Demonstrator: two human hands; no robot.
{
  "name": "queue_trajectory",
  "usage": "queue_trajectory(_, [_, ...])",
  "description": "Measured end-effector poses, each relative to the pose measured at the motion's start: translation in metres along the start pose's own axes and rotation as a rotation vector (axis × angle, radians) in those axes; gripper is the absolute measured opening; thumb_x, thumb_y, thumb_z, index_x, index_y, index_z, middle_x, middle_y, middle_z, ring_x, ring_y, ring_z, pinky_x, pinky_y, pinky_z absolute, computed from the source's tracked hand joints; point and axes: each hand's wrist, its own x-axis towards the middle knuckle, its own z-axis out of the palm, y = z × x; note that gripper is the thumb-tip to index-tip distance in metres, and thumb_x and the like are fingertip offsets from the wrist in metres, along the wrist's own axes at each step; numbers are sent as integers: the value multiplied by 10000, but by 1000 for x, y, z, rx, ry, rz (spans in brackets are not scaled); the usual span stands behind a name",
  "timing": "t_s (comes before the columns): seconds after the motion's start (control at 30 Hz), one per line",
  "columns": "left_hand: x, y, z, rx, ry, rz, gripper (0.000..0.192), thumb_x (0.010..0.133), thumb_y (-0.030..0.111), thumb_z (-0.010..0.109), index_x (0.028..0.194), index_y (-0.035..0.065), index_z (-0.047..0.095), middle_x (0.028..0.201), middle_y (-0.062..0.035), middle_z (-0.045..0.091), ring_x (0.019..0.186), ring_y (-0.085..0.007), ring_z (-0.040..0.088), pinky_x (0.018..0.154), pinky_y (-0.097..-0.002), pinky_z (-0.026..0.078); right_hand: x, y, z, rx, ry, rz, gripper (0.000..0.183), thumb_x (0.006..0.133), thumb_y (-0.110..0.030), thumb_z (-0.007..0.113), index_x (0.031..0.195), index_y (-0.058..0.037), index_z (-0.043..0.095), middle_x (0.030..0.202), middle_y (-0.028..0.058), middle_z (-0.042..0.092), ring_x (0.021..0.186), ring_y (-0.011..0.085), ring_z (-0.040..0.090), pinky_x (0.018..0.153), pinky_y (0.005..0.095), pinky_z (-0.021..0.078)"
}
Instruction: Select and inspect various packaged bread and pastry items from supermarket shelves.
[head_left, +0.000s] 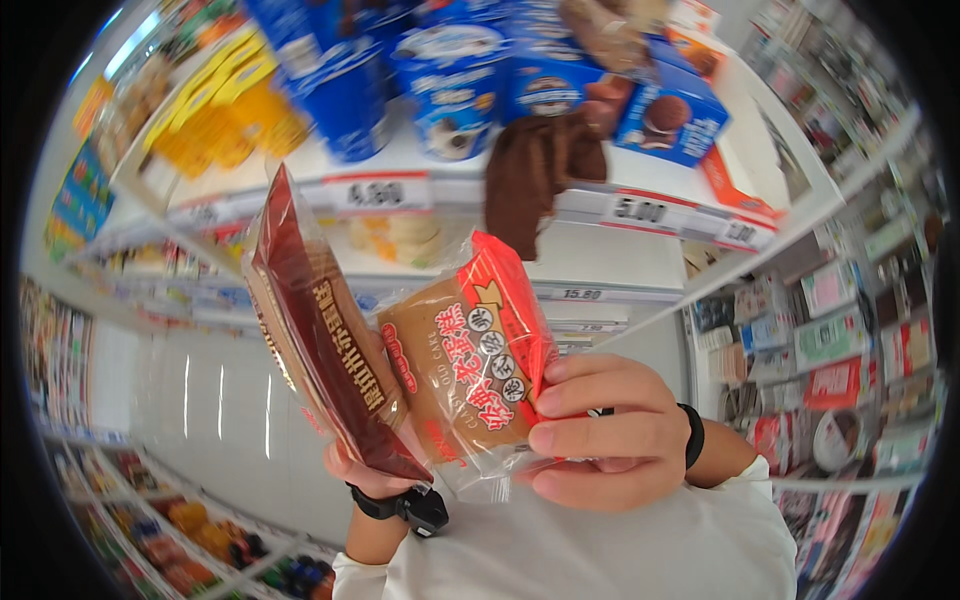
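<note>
My left hand (360, 471) is closed around the lower end of a clear packet with a dark red-brown band (319, 337), which bears writing. Light brown cake shows through its film, and it stands tilted on edge. Beside it is a wider clear packet of brown cake with a bright red band (465, 367). My right hand (607, 431) grips that one by its right edge, thumb hidden behind. The two packets touch or nearly touch above my left hand. Both are held up in front of a shop shelf.
Blue tubs (450, 90), blue boxes (675, 112) and yellow packs (232, 105) line the white shelf (465, 176) ahead. A dark brown, cloth-like thing (525, 172) hangs over its edge. Boxed goods (832, 337) fill racks at right; bottles (195, 525) stand lower left.
</note>
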Motion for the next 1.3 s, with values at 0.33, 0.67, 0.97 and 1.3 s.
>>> queue_trajectory(0.33, [-44, 46, -28, 108, 314, 17, 936, 699, 233, 738, 1477, 45, 253, 1488, -152, 351, 1358, -309, 368, 1132, -473, 295, -21, 21, 62, 625, -311, 744, 725, 769, -253, 764, 1356, -24, 405, 1368, 189, 410, 1199, 327, 486, 975, 452, 432])
queue_trajectory(0.67, [-76, 65, -78, 89, 199, -199, 839, 796, 113, 659, 1490, 27, 196, 1490, -133, 349, 1348, -277, 381, 1115, -437, 294, -44, 26, 116, 1221, -420, 1640, 776, 884, -90, 653, 1491, -32, 173, 1390, 109, 427, 1259, 173, 449, 1031, 351, 392])
queue_trajectory(0.97, [-82, 68, -95, 317, 395, -213, 939, 773, 267, 703, 1510, 62, 158, 1527, -232, 225, 1387, -418, 278, 1054, -583, 356, -73, 39, 121, 1154, -378, 1796, 651, 840, -34, 695, 1387, -27, 342, 1253, 77, 538, 1133, 162, 554, 963, 341, 466])
queue_trajectory(1.3, [-88, 66, -93, 416, 451, -51, 852, 821, 305, 642, 1503, 64, 192, 1501, -252, 266, 1343, -443, 342, 1001, -603, 407, -103, 42, 131, 1429, -1, 1818, 474, 873, -9, 627, 1310, -33, 445, 1206, 78, 585, 1098, 183, 589, 953, 370, 488])
